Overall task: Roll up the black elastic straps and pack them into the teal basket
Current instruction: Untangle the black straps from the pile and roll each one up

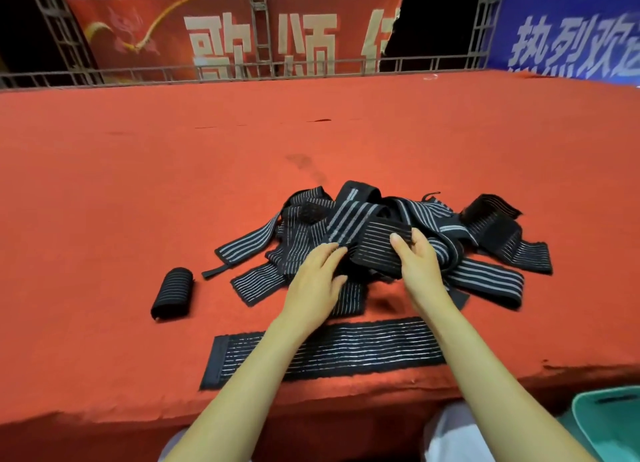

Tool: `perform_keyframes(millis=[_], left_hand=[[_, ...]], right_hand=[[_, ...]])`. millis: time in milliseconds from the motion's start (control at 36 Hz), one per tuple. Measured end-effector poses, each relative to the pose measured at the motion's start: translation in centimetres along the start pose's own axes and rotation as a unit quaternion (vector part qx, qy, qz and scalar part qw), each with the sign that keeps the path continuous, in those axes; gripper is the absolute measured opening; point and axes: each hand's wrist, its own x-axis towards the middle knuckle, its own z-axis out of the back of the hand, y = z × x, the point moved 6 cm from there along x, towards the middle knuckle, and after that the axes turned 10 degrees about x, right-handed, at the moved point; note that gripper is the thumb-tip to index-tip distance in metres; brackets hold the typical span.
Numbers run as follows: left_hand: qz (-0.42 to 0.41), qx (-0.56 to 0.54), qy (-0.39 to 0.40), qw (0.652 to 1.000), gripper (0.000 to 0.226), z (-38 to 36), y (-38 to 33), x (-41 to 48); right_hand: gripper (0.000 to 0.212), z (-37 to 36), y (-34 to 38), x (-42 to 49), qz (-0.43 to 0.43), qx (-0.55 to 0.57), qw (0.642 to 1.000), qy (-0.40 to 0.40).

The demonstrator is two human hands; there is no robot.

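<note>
Early days: one rolled strap [172, 293] done, left of my fingers. Left hand [317, 271] flat on the pile [349, 216], right hand [417, 259] pinching a loose strap [375, 250]. Teal basket [609, 423] sits nearer me, right of them.

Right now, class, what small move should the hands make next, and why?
Probably pull the strap that the right hand pinches free of the pile, with the left hand pressing down: it lies tangled among others.
</note>
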Motion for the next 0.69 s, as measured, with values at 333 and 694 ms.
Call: perform_keyframes(millis=[333,694], left_hand=[[0.067,-0.102,0.125,0.985,0.034,-3.6,2.4,0.6],[0.104,-0.270,-0.049,0.956,0.014,4.3,2.2,-0.2]], right_hand=[[0.089,1.0,0.8,0.8,0.056,-0.031,0.998,-0.006],[0.033,0.0,1.2,0.7,0.062,-0.186,0.980,0.023]])
